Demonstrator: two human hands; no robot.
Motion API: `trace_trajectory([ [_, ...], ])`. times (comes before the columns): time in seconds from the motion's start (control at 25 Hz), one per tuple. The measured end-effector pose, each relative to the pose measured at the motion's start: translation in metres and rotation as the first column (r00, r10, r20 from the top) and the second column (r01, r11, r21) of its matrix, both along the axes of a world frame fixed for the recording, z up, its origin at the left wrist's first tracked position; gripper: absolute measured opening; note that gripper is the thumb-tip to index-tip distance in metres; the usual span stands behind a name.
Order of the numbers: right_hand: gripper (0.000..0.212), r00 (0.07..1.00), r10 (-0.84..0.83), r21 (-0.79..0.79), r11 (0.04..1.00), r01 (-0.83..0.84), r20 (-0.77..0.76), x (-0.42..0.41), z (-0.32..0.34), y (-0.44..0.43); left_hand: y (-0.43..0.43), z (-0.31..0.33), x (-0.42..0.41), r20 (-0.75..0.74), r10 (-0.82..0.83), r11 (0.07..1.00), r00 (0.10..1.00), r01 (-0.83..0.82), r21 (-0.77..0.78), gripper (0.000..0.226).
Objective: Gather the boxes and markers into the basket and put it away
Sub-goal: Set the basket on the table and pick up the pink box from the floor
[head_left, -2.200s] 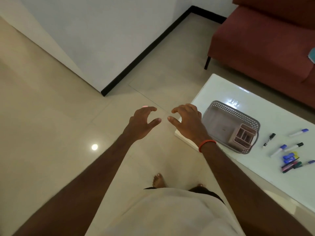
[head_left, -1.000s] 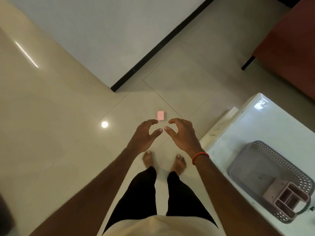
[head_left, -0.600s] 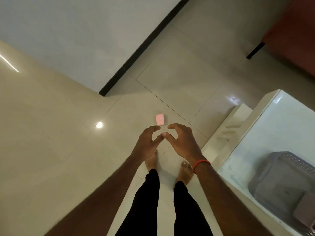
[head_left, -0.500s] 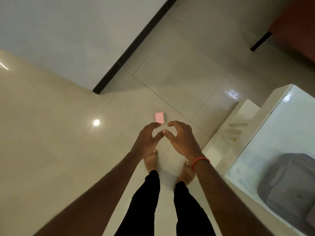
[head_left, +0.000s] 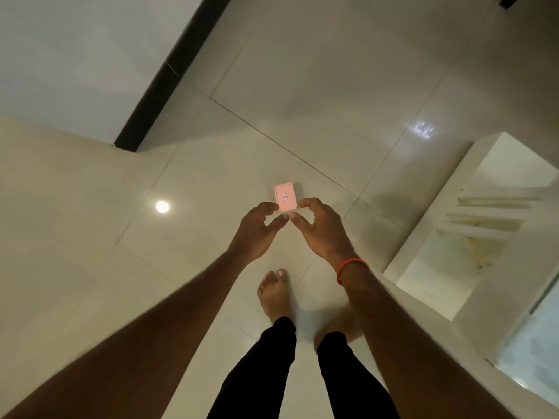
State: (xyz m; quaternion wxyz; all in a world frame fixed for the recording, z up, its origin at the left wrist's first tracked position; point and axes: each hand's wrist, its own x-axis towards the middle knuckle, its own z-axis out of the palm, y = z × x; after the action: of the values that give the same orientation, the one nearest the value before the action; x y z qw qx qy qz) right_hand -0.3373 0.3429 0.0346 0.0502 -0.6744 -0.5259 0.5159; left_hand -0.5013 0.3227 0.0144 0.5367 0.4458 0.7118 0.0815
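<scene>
A small pink box [head_left: 285, 196] lies flat on the pale tiled floor in front of my bare feet. My left hand [head_left: 257, 229] and my right hand [head_left: 319, 228] are stretched down toward it with curled, parted fingers. The forefingers frame the box's near corners, and the thumbs almost meet just below it. I cannot tell whether any finger touches the box. Neither hand holds anything. A red band sits on my right wrist. The basket and the markers are out of view.
The white low table [head_left: 453, 225], with a lower shelf and a glossy top, fills the right edge. A white wall with a black skirting board [head_left: 169, 77] runs along the upper left. A ceiling light is reflected in the floor [head_left: 162, 206].
My head has tilted further down and the basket has slid out of view on the right. Both hands have dropped closer to the pink box, and their fingertips now flank it.
</scene>
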Motion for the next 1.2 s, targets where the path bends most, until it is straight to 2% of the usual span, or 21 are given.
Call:
trace_trajectory([
  [0.36,0.056,0.999,-0.037,-0.008,0.999,0.037,0.009,-0.011,-0.178,0.008,0.011,-0.169,-0.004,0.002,0.058,0.998,0.998,-0.058,0.005,0.057],
  [0.56,0.068,0.994,-0.098,-0.008,0.995,0.098,-0.041,-0.023,-0.226,0.015,0.017,-0.209,0.001,0.048,0.144,0.988,0.988,-0.147,0.047,0.058],
  [0.76,0.064,0.997,-0.075,-0.020,0.997,0.075,-0.025,-0.029,-0.239,0.021,0.017,-0.215,0.008,0.129,0.118,0.992,0.985,-0.123,0.032,0.055],
  [0.96,0.062,0.989,-0.149,-0.111,0.982,0.150,0.020,-0.025,-0.234,0.012,0.013,-0.197,0.013,0.233,0.239,0.971,0.943,-0.224,-0.087,0.052],
  [1.08,0.064,0.972,-0.226,-0.012,0.974,0.227,0.059,-0.017,-0.211,0.003,0.005,-0.173,0.023,0.267,0.209,0.978,0.941,-0.206,-0.037,0.048],
  [1.2,0.068,0.959,-0.275,0.104,0.958,0.267,0.069,-0.001,-0.169,-0.001,-0.004,-0.134,0.037,0.281,0.171,0.982,0.944,-0.187,0.032,0.057],
])
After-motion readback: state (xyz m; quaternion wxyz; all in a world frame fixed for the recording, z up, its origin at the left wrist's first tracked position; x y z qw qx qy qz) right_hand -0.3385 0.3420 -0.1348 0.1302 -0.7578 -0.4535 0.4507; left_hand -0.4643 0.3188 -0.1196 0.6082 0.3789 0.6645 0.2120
